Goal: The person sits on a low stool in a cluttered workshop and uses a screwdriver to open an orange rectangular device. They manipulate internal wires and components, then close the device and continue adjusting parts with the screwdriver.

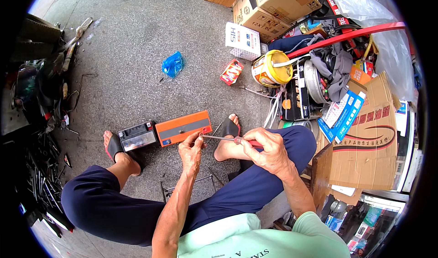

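Observation:
My right hand (270, 152) is closed round the red handle of a screwdriver (221, 138), whose thin shaft points left. At its tip, the fingers of my left hand (190, 152) are pinched together; any small piece between them is too small to make out. Just beyond my left hand lies an orange box-shaped case (171, 135) with a dark grey stripe along its top and a small dark knob. A black block-shaped battery (137, 136) stands against the case's left end. Both rest on the floor between my feet, under my hands.
A blue plastic bag (173, 64) and a red-orange carton (231, 72) lie farther out on the floor. To the right are a yellow-lidded bucket (273, 68), cardboard boxes (269, 9) and a flattened carton (365, 141). Dark metal rods (45, 183) are heaped at left.

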### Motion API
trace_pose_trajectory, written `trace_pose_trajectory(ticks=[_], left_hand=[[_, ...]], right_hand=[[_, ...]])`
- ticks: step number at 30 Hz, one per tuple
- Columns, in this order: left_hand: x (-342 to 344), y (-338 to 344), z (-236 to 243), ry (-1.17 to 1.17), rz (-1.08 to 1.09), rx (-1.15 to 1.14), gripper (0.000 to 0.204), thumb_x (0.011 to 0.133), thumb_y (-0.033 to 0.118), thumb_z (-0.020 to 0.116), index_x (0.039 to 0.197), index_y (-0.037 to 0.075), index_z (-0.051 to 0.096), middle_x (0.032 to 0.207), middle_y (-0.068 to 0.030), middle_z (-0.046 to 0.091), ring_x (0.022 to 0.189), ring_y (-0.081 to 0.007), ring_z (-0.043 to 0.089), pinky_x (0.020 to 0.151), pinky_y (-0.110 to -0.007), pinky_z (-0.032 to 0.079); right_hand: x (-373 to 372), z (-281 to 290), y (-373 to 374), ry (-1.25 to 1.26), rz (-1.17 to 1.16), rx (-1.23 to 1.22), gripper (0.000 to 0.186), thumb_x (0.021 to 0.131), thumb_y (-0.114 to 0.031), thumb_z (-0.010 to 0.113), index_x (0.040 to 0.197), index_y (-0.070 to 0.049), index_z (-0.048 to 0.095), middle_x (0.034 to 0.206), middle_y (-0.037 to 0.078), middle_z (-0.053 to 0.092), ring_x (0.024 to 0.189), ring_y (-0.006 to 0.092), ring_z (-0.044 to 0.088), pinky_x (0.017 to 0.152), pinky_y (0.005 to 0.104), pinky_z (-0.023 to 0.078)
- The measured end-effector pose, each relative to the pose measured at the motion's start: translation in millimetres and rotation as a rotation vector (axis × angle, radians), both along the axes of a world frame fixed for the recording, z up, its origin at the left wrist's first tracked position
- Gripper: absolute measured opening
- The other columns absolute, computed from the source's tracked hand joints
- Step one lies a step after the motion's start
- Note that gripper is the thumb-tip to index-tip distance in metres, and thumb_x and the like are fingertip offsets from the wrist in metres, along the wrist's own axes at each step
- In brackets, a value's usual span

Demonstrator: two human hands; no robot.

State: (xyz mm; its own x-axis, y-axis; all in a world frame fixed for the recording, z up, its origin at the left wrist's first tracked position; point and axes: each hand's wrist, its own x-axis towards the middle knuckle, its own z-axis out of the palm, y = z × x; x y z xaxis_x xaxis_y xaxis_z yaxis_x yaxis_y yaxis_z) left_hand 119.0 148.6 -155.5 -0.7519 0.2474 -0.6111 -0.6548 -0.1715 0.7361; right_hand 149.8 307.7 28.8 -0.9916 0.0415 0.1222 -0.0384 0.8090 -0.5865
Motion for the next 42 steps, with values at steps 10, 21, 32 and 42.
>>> trace_pose_trajectory(ticks=[10, 21, 32, 42], left_hand=[[8, 15, -2, 0.08, -0.111, 0.005, 0.027, 0.084, -0.003, 0.054, 0.111, -0.005, 0.056, 0.095, -0.0115, 0.065, 0.069, -0.0139, 0.061, 0.065, -0.026, 0.052], [6, 27, -27, 0.239, -0.042, -0.243, 0.016, 0.082, -0.002, 0.057, 0.095, 0.001, 0.065, 0.081, -0.0064, 0.067, 0.067, -0.0088, 0.058, 0.061, -0.025, 0.049], [5, 19, 10, 0.122, -0.087, -0.423, 0.022, 0.078, 0.017, 0.057, 0.096, 0.009, 0.067, 0.086, -0.0176, 0.066, 0.084, -0.0357, 0.063, 0.073, -0.043, 0.05], [6, 32, -1, 0.074, 0.037, -0.49, 0.021, 0.075, 0.024, 0.063, 0.084, 0.005, 0.066, 0.078, -0.0171, 0.065, 0.077, -0.0336, 0.064, 0.07, -0.042, 0.05]], right_hand=[[4, -1, 3, 0.034, 0.048, 0.086, 0.015, 0.073, 0.002, 0.066, 0.082, 0.0, 0.054, 0.076, 0.011, 0.061, 0.066, 0.0248, 0.063, 0.055, 0.0315, 0.051], [-10, 2, -9, 0.01, 0.003, 0.097, 0.014, 0.069, 0.005, 0.067, 0.079, 0.001, 0.059, 0.075, 0.014, 0.062, 0.066, 0.0266, 0.063, 0.06, 0.0315, 0.05], [0, 11, -9, -0.091, 0.007, 0.263, 0.015, 0.08, -0.013, 0.068, 0.089, -0.001, 0.066, 0.072, 0.015, 0.061, 0.06, 0.0231, 0.057, 0.055, 0.0311, 0.049], [9, -13, 5, -0.107, -0.038, 0.061, 0.007, 0.08, 0.003, 0.055, 0.076, 0.002, 0.05, 0.067, 0.011, 0.049, 0.06, 0.0235, 0.049, 0.056, 0.0332, 0.039]])
